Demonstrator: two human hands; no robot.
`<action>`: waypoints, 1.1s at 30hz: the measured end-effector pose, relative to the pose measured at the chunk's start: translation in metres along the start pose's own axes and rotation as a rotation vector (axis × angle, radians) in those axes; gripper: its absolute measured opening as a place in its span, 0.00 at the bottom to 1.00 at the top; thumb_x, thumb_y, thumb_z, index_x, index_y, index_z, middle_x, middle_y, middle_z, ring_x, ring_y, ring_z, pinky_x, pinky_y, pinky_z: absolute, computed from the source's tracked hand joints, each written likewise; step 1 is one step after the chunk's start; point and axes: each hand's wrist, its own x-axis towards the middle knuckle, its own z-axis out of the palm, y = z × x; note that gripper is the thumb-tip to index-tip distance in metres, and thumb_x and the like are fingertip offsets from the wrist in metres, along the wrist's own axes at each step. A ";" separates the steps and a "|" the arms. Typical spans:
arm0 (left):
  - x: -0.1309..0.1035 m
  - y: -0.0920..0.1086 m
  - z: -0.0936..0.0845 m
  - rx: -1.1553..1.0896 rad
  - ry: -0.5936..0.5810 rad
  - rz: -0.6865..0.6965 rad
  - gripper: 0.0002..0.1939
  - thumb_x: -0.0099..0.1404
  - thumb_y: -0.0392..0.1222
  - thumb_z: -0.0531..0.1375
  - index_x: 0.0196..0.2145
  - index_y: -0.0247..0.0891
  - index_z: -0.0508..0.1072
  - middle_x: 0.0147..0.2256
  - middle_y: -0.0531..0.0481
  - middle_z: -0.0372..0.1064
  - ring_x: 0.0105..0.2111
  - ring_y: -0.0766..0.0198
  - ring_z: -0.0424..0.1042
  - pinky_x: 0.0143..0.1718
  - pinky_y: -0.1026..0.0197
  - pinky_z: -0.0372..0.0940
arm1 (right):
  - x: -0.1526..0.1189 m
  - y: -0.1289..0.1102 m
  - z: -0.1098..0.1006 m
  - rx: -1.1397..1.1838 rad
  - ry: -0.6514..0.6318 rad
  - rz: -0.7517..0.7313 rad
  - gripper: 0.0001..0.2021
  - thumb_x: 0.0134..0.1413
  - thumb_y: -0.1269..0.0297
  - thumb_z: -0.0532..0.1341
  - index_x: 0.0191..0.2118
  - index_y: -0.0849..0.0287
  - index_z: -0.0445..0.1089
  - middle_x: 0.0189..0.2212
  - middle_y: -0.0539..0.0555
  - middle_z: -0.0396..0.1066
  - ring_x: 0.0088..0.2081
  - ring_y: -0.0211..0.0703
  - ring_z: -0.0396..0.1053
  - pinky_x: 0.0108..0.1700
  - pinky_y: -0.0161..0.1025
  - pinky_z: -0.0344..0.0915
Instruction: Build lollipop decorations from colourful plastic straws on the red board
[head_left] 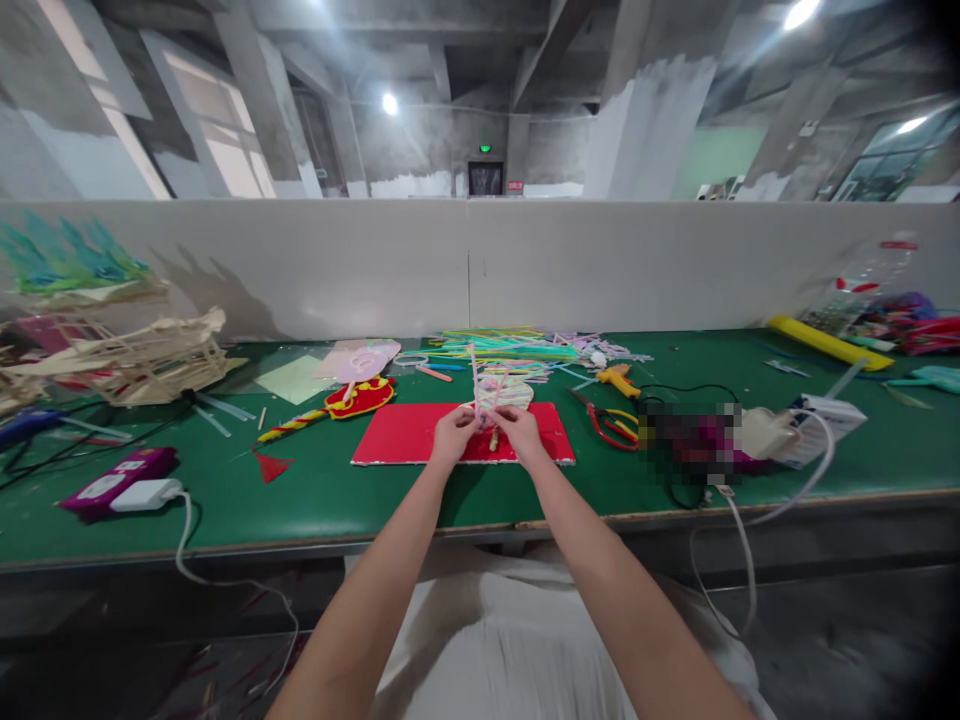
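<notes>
- Seen from our hands, a loose heap of thin multicoloured strips (510, 345) spreads at 12 o'clock.
- Nearer, at 1 o'clock, we have a round, pastel-striped flat piece (517, 392), partly behind our fingers.
- At 3 o'clock lie red-and-yellow-handled metal pliers (613, 428), with a yellow-orange pistol-shaped tool (619, 380) near 2 o'clock.
- Just past 9 o'clock sits a red, yellow-edged ornament (361, 398) with a twisted handle; just under 9, well apart, a purple power strip (124, 483).
- Our bare left hand (459, 432) and bare right hand (517, 430) meet over a flat red rectangular board (397, 435), fingertips closed in a pinch around slender pale pink strips (475, 372).
- Those strips rise at 12 o'clock from our pinch, one nearly upright; our fingers hide their lower ends.
</notes>
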 end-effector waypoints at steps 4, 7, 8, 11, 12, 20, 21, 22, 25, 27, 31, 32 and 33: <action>0.002 -0.003 0.000 -0.061 0.024 -0.018 0.16 0.43 0.47 0.62 0.28 0.33 0.69 0.24 0.49 0.71 0.25 0.64 0.71 0.34 0.58 0.66 | 0.001 -0.001 0.000 0.041 0.038 0.047 0.14 0.33 0.57 0.63 0.26 0.63 0.69 0.23 0.52 0.70 0.25 0.39 0.66 0.30 0.36 0.62; 0.003 -0.006 -0.001 -0.026 0.031 0.001 0.16 0.45 0.46 0.61 0.30 0.33 0.70 0.24 0.48 0.71 0.24 0.63 0.71 0.33 0.57 0.67 | 0.002 0.000 -0.001 0.155 0.092 0.105 0.15 0.31 0.56 0.64 0.26 0.62 0.69 0.23 0.52 0.69 0.24 0.38 0.66 0.28 0.36 0.62; 0.003 -0.007 -0.001 0.009 0.026 0.012 0.15 0.45 0.46 0.61 0.30 0.33 0.70 0.24 0.48 0.71 0.24 0.63 0.71 0.32 0.57 0.67 | 0.003 0.000 -0.001 0.195 0.107 0.113 0.15 0.31 0.56 0.64 0.26 0.62 0.69 0.23 0.51 0.70 0.25 0.38 0.66 0.28 0.36 0.63; 0.003 -0.010 -0.001 0.088 0.038 0.046 0.13 0.47 0.45 0.60 0.30 0.34 0.70 0.25 0.48 0.71 0.23 0.63 0.70 0.30 0.59 0.67 | 0.004 0.002 -0.001 0.250 0.121 0.118 0.15 0.29 0.57 0.65 0.26 0.62 0.69 0.23 0.51 0.70 0.26 0.38 0.66 0.29 0.36 0.63; 0.003 -0.010 -0.001 0.093 0.053 0.048 0.13 0.49 0.45 0.59 0.31 0.34 0.70 0.26 0.48 0.71 0.23 0.64 0.70 0.29 0.59 0.67 | 0.005 0.002 -0.001 0.249 0.116 0.120 0.15 0.29 0.58 0.65 0.26 0.62 0.69 0.23 0.51 0.69 0.25 0.38 0.66 0.28 0.36 0.63; -0.003 0.002 0.003 0.165 0.040 0.123 0.13 0.49 0.46 0.59 0.30 0.36 0.71 0.26 0.50 0.70 0.26 0.65 0.69 0.30 0.64 0.65 | 0.000 -0.001 0.001 0.190 0.030 0.098 0.14 0.31 0.57 0.64 0.26 0.61 0.69 0.22 0.51 0.70 0.24 0.38 0.66 0.29 0.35 0.63; -0.004 0.002 0.003 0.192 0.029 0.151 0.12 0.49 0.46 0.59 0.29 0.36 0.71 0.26 0.50 0.70 0.28 0.65 0.69 0.32 0.64 0.64 | 0.000 -0.003 0.002 0.176 0.014 0.091 0.14 0.32 0.57 0.64 0.26 0.61 0.69 0.22 0.51 0.70 0.25 0.38 0.66 0.29 0.35 0.63; -0.004 0.002 0.004 0.204 0.021 0.170 0.11 0.48 0.46 0.59 0.28 0.36 0.71 0.27 0.50 0.70 0.29 0.65 0.69 0.34 0.64 0.64 | -0.001 -0.004 0.002 0.163 0.003 0.084 0.13 0.32 0.57 0.64 0.26 0.61 0.69 0.23 0.51 0.70 0.25 0.38 0.66 0.29 0.35 0.62; -0.004 0.000 0.003 0.170 0.009 0.169 0.12 0.48 0.46 0.59 0.28 0.35 0.71 0.27 0.50 0.70 0.30 0.64 0.69 0.36 0.62 0.63 | -0.003 -0.007 0.003 0.115 0.001 0.061 0.13 0.31 0.57 0.64 0.25 0.61 0.70 0.23 0.51 0.70 0.26 0.39 0.67 0.30 0.36 0.62; -0.003 -0.002 0.002 0.142 0.012 0.153 0.12 0.47 0.46 0.60 0.28 0.35 0.70 0.26 0.50 0.70 0.29 0.64 0.69 0.35 0.62 0.64 | -0.003 -0.007 0.003 0.089 0.011 0.053 0.13 0.31 0.57 0.64 0.25 0.61 0.70 0.23 0.51 0.70 0.26 0.39 0.67 0.29 0.36 0.62; -0.001 -0.002 0.001 0.120 0.011 0.123 0.12 0.46 0.46 0.60 0.25 0.34 0.69 0.23 0.51 0.69 0.25 0.65 0.69 0.33 0.62 0.65 | -0.003 -0.007 0.003 0.069 0.025 0.040 0.13 0.31 0.57 0.63 0.25 0.61 0.70 0.22 0.51 0.70 0.26 0.40 0.66 0.30 0.36 0.62; -0.001 -0.002 0.001 0.112 0.005 0.111 0.12 0.46 0.46 0.61 0.25 0.34 0.69 0.22 0.51 0.69 0.25 0.65 0.69 0.32 0.62 0.65 | -0.003 -0.007 0.003 0.066 0.023 0.034 0.13 0.32 0.57 0.63 0.25 0.61 0.70 0.22 0.51 0.70 0.26 0.40 0.66 0.30 0.36 0.62; -0.001 -0.001 0.001 0.104 -0.002 0.097 0.12 0.45 0.46 0.61 0.25 0.34 0.69 0.22 0.51 0.69 0.24 0.65 0.69 0.32 0.62 0.65 | -0.003 -0.007 0.003 0.063 0.020 0.028 0.13 0.32 0.57 0.63 0.25 0.62 0.70 0.23 0.52 0.70 0.27 0.40 0.67 0.30 0.36 0.62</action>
